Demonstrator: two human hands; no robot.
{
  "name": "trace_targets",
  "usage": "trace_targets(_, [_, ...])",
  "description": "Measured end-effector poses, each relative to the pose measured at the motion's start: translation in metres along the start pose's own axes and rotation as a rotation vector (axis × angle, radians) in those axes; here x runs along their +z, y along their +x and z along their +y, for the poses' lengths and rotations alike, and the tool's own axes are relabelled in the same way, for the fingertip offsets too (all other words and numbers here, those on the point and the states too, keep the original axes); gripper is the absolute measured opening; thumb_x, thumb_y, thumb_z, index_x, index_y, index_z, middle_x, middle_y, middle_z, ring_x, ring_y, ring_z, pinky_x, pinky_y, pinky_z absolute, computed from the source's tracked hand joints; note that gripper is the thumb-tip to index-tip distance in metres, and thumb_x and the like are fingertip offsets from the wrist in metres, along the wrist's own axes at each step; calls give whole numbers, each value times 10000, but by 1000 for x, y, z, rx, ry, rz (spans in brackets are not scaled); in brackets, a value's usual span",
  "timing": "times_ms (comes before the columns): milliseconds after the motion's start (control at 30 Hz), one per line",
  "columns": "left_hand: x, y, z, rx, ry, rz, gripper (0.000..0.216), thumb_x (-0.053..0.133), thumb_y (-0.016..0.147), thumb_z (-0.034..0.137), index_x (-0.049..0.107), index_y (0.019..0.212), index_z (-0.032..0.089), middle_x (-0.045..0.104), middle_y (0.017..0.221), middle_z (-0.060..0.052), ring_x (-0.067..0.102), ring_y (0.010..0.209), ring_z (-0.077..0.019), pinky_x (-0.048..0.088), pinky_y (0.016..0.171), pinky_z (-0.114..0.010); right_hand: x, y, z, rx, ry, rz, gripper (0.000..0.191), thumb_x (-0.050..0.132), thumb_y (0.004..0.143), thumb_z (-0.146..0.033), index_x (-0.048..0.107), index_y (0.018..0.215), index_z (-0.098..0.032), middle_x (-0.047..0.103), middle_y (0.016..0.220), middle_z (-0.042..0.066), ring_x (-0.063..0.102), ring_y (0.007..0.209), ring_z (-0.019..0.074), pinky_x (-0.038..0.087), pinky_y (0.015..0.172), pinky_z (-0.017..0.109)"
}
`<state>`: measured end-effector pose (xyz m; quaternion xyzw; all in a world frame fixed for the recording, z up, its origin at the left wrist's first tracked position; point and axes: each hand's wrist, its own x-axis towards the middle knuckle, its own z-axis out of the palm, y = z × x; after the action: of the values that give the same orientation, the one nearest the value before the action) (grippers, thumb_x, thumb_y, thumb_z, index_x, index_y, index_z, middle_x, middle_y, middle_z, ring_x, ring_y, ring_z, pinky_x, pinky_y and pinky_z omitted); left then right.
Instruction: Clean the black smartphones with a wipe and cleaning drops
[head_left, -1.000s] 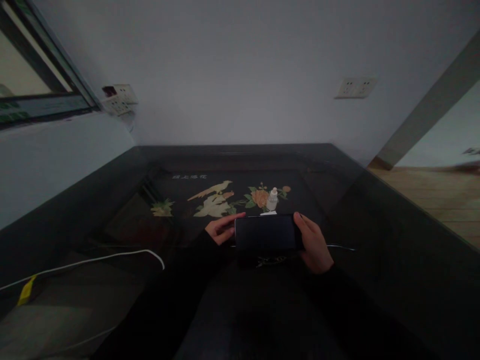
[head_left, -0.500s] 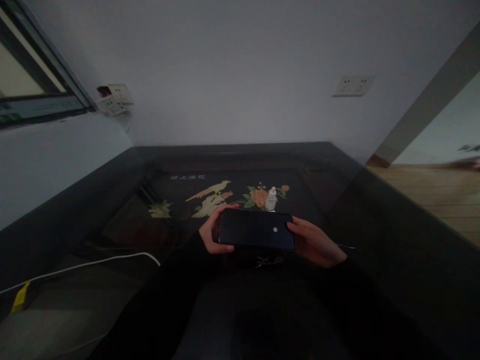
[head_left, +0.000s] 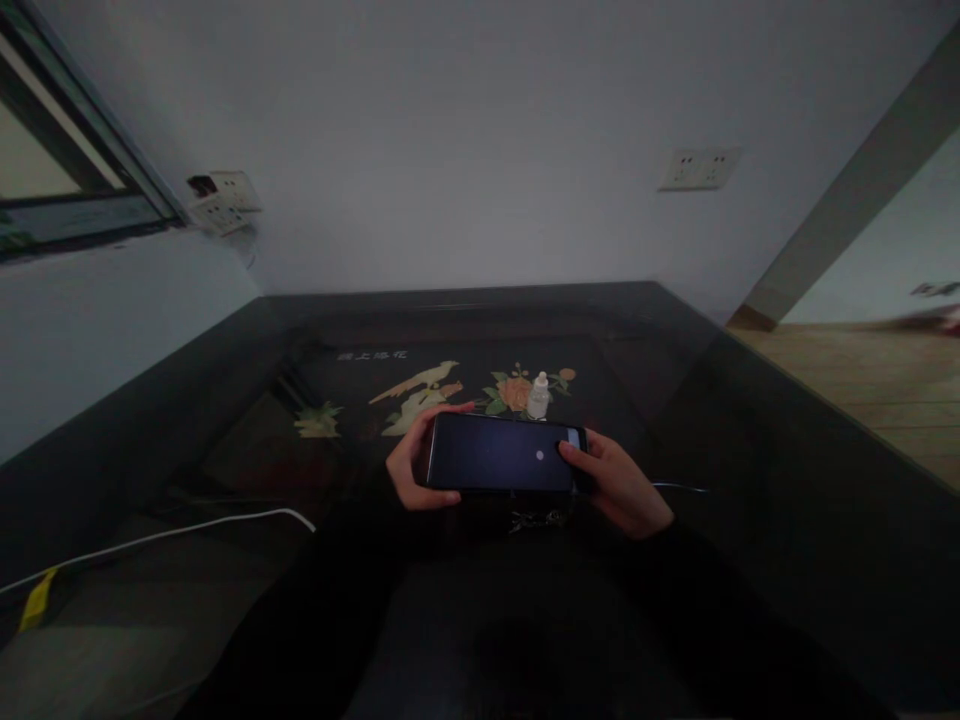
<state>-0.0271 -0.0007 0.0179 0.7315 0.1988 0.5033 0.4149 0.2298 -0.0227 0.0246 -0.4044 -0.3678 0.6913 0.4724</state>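
Observation:
A dark smartphone (head_left: 491, 455) is held sideways above the black table (head_left: 660, 330), its screen facing me. On it a pale round dot shows, with a lighter patch near the right end. My left hand (head_left: 417, 462) is closed around the left end, thumb along the lower edge and fingers at the top. At the right end my right hand (head_left: 619, 485) grips the phone, its thumb lying over the screen. Just beyond the phone stands a small white bottle (head_left: 538, 396) with a pale cap. The fingers behind the phone are hidden.
The tabletop carries a printed bird (head_left: 420, 382) and flowers. A white cable (head_left: 225, 520) runs at the left, near a yellow tag (head_left: 37, 600). Wall sockets (head_left: 700, 169) are on the back wall, and more sockets (head_left: 225, 200) sit by the window. Wooden floor (head_left: 877, 375) lies to the right.
My right thumb has moved inward over the screen. The screen is slightly brighter, with a light patch at its right end. Phone and hands have shifted slightly left in view.

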Motion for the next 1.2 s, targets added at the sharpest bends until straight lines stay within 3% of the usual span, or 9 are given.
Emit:
trace_targets(167, [5, 2, 28, -32, 69, -31, 842, 759, 477, 201, 371, 1224, 199, 457, 1291, -164, 333, 1250, -330, 180, 1042, -515, 10, -2, 8, 23, 61, 49, 324, 758, 591, -302, 606, 843, -167, 666, 753, 4, 605, 646, 131, 478, 637, 257])
trace_targets(267, [10, -1, 36, -123, 10, 11, 886, 740, 532, 205, 298, 1300, 190, 407, 1337, -170, 341, 1250, -319, 229, 1042, -484, 19, -4, 14, 45, 107, 69, 339, 757, 593, -299, 605, 863, -161, 668, 769, 15, 612, 658, 139, 482, 633, 257])
trace_targets(400, [28, -9, 22, -263, -160, 284, 756, 626, 705, 348, 243, 1345, 226, 406, 1347, -118, 345, 1256, -270, 317, 1020, -419, 31, -8, 22, 29, 170, 135, 365, 743, 611, -324, 580, 900, -173, 661, 807, 20, 610, 668, 151, 486, 616, 269])
trace_targets(533, [44, -14, 2, -637, -436, 510, 628, 384, 794, 577, 131, 1333, 377, 518, 1225, -32, 528, 1078, -217, 447, 880, -418, 40, -14, 31, -25, 178, 182, 409, 733, 622, -320, 547, 966, -202, 638, 881, 12, 603, 763, 159, 487, 666, 275])
trace_targets(667, [40, -16, -12, -837, -516, 527, 662, 268, 744, 703, 73, 1317, 434, 533, 1218, -22, 576, 1003, -237, 483, 770, -438, 47, -20, 34, -53, 153, 162, 582, 748, 584, -265, 481, 1102, -258, 614, 961, 12, 598, 816, 178, 492, 709, 307])
trace_targets(800, [21, -16, -23, -942, -472, 492, 763, 232, 707, 751, 147, 1337, 330, 575, 1170, -73, 598, 965, -260, 494, 731, -441, 51, -26, 28, -65, 143, 77, 700, 713, 634, -248, 359, 1232, -330, 603, 1005, 12, 596, 869, 193, 487, 744, 329])
trace_targets(900, [6, -12, -27, -897, -409, 546, 754, 307, 711, 724, 276, 1305, 259, 609, 1112, -82, 598, 964, -267, 503, 735, -433, 49, -26, 24, -87, 119, 83, 545, 658, 705, -303, 401, 1185, -312, 599, 974, 14, 596, 813, 175, 485, 680, 293])
trace_targets(1033, [-11, -7, -25, -764, -189, 690, 750, 656, 641, 437, 341, 1282, 209, 647, 1028, -59, 617, 910, -231, 501, 798, -375, 42, -22, 23, -127, 78, 105, 485, 611, 743, -346, 391, 1173, -305, 559, 1065, 30, 581, 856, 179, 483, 679, 292])
trace_targets(1200, [-26, -12, -38, -751, 97, 619, 727, 594, 687, 377, 316, 1318, 145, 618, 1108, -97, 605, 964, -232, 494, 842, -367, 39, -21, 25, -217, -151, -14, 630, 613, 729, -282, 282, 1264, -319, 476, 1223, 36, 538, 1003, 177, 442, 842, 321])
